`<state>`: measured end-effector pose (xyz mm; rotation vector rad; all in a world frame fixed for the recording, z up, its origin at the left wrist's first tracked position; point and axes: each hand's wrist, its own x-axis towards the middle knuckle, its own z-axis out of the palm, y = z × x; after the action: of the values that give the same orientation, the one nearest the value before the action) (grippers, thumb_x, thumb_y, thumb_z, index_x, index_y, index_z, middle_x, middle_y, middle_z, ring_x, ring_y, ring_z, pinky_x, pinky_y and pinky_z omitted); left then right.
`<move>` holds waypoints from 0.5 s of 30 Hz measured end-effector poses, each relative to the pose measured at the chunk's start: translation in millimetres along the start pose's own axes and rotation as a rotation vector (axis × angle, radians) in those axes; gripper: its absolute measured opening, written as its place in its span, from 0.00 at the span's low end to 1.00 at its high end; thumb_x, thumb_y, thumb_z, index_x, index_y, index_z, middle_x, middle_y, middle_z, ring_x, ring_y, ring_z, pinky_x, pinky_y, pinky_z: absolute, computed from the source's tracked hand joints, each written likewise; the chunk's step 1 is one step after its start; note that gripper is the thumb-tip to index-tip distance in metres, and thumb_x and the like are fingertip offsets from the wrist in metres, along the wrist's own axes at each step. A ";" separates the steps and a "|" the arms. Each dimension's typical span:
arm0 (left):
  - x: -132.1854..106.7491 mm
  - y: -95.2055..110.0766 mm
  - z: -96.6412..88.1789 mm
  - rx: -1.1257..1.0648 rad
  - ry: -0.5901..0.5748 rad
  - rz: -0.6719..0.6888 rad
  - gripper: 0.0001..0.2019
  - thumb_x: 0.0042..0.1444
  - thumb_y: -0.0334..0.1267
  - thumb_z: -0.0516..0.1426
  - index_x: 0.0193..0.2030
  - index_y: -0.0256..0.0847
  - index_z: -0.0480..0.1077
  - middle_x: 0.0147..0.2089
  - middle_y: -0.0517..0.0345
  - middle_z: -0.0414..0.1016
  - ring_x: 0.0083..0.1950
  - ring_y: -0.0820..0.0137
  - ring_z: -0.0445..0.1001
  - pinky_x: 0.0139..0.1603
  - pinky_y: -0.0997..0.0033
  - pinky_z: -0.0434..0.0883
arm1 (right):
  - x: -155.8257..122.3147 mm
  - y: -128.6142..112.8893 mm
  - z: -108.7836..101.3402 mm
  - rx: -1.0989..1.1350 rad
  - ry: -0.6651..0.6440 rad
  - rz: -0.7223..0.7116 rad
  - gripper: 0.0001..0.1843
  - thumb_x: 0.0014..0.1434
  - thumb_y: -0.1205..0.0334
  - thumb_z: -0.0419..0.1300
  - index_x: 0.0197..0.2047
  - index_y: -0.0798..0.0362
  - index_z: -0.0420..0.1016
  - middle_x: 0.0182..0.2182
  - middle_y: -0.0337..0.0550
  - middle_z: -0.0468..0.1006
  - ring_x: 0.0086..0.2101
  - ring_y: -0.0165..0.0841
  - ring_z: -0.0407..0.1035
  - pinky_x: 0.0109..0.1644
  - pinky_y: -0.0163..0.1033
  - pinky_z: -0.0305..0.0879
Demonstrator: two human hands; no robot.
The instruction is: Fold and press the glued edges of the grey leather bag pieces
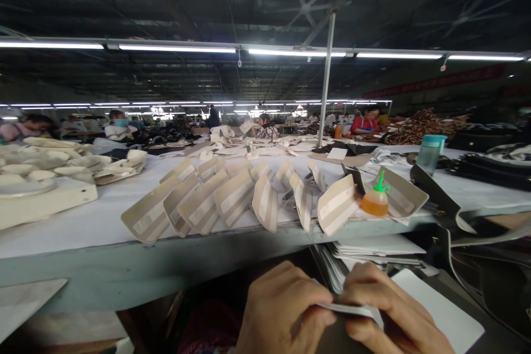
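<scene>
My left hand (286,310) and my right hand (385,310) are close together at the bottom of the view, below the table's front edge. Between them both hands pinch a thin, flat, pale-edged piece (348,308), seen nearly edge-on. Its lower side looks dark, and the fingers cover much of it. Just beyond my hands, on the table, stands a row of curved beige panels (236,199) with paler strips on their inner faces. A squeeze bottle (375,199) with a green nozzle and amber liquid stands at the row's right end.
A stack of pale sheets (377,246) lies under the table edge (186,265). Dark curved panels (440,199) hang over the right side. Beige pieces (45,166) are heaped at left. A teal-lidded bottle (430,154) stands behind. Several people work farther back, near a metal post (327,77).
</scene>
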<state>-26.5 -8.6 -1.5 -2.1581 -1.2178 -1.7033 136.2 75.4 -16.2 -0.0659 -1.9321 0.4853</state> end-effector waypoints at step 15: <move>-3.9 -21.1 -23.4 0.066 0.180 -0.574 0.11 0.61 0.39 0.59 0.29 0.40 0.76 0.25 0.63 0.73 0.27 0.73 0.70 0.28 0.78 0.63 | -10.1 35.2 -30.0 0.174 0.084 0.541 0.25 0.71 0.45 0.49 0.67 0.41 0.65 0.49 0.46 0.81 0.45 0.39 0.78 0.54 0.44 0.72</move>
<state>-58.1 -9.5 -4.3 -1.6641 -1.9313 -1.9584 161.0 114.0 -28.1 -0.4969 -1.7708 0.9892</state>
